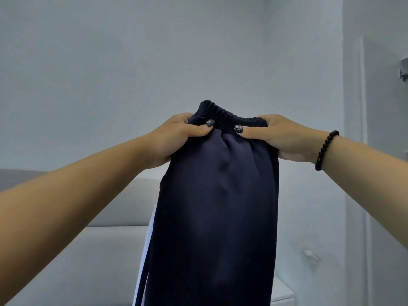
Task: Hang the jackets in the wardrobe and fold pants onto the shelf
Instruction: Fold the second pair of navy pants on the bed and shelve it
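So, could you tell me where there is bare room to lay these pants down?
The pale surface lower left, between the left forearm and the pants, shows bare. Right of the pants, only a narrow strip by the white panel is free. Both hands crowd the waistband.

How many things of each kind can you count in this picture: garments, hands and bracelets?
Garments: 1, the navy pants
Hands: 2, left hand and right hand, both gripping the waistband
Bracelets: 1, black bead bracelet on the right wrist
Total: 4
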Available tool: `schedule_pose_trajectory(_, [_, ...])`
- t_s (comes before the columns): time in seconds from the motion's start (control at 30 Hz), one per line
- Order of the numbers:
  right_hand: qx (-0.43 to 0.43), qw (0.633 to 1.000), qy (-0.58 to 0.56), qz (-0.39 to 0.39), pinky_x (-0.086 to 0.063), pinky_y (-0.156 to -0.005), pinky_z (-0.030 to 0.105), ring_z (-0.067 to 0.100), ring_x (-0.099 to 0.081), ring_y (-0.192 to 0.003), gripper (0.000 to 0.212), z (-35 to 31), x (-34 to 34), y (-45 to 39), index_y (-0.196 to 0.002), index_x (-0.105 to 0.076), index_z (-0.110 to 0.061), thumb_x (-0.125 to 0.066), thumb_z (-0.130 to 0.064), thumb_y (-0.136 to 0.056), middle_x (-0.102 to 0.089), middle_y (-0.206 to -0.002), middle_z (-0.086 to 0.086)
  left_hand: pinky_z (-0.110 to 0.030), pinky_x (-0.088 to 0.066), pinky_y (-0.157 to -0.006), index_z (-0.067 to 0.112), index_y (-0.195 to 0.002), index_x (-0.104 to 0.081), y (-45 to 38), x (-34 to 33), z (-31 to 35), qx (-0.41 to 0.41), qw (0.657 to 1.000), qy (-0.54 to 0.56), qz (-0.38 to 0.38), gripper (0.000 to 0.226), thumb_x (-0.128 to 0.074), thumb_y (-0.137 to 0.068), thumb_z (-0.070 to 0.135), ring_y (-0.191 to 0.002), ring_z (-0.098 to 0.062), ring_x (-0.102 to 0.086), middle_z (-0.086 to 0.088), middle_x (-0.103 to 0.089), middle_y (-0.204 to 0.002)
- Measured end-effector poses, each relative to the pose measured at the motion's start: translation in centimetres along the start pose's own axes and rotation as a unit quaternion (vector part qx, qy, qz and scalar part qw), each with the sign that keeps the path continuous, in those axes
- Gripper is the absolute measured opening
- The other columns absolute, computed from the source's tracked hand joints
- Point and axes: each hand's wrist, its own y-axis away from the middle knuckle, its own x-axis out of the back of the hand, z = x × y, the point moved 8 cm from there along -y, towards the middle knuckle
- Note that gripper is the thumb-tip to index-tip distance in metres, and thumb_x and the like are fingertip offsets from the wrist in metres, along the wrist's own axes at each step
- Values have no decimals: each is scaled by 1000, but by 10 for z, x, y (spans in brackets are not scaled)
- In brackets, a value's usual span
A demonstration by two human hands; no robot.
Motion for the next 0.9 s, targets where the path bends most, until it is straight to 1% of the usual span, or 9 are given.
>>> schedule_pose_trajectory(0.1, [-54,995,-1,-82,-57,-83,26,14,-69,-100,27,27,-49,-6,-109,-66,-13,-63,-28,-87,-72,-108,-1,-26,-57,-77,13,-110,-64,31,18,-42,53,998,17,-31,20,-58,-92,19,-91,-17,-69,-2,-72,-102])
schedule_pose_trajectory(0.23, [-130,971,13,-199,-55,-87,31,18,-68,-101,24,88,-126,-27,-106,-66,-10,-68,-21,-85,-72,-107,4,-21,-55,-80,14,-112,-65,67,49,-127,153,983,-3,-104,37,-61,-77,25,-101,-15,-68,0,-72,-110])
schedule_pose_trajectory(0.33, [-152,954,83,-243,-56,-87,36,21,-68,-99,24,142,-184,-51,-103,-67,-12,-74,-19,-81,-72,-105,5,-24,-53,-86,17,-119,-63,85,77,-203,232,954,-99,-165,41,-61,-79,29,-107,-12,-66,4,-70,-115])
schedule_pose_trajectory(0.43, [-82,959,222,-154,-54,-80,32,21,-64,-97,31,183,-236,-99,-105,-66,-14,-78,-21,-77,-69,-104,3,-26,-48,-85,36,-117,-59,86,114,-281,283,920,-214,-169,32,-59,-85,33,-107,-10,-62,14,-67,-116])
schedule_pose_trajectory(0.53, [-2,985,172,-23,-47,-79,20,19,-62,-99,33,182,-251,-160,-108,-67,-16,-70,-3,-78,-68,-103,1,-23,-49,-67,33,-117,-54,37,163,-299,268,908,-315,-60,27,-60,-91,32,-88,-17,-62,-3,-64,-118])
schedule_pose_trajectory(0.6, [70,987,105,96,-44,-78,9,16,-63,-98,34,143,-220,-205,-104,-70,-16,-68,2,-75,-68,-97,-3,-21,-49,-50,27,-120,-50,-10,194,-254,201,922,-321,84,25,-56,-96,29,-65,-20,-66,-1,-63,-107])
schedule_pose_trajectory(0.7, [169,959,29,224,-47,-83,15,13,-64,-94,38,45,-145,-249,-103,-70,-16,-73,1,-69,-69,-95,-4,-21,-51,-44,27,-121,-46,-72,222,-152,68,951,-204,221,23,-52,-98,28,-57,-22,-71,1,-55,-125])
schedule_pose_trajectory(0.8, [237,935,25,261,-53,-85,23,11,-65,-90,36,-35,-92,-252,-100,-70,-17,-76,-1,-68,-68,-94,-4,-22,-51,-46,31,-122,-44,-101,227,-71,-7,955,-194,225,25,-52,-98,35,-61,-23,-73,0,-53,-132])
schedule_pose_trajectory(0.9, [264,925,30,271,-54,-86,26,12,-65,-91,37,-67,-63,-228,-99,-69,-19,-80,-5,-66,-67,-93,-6,-25,-55,-52,29,-130,-47,-101,220,-26,-34,958,-208,195,37,-58,-95,38,-64,-25,-73,-4,-59,-126])
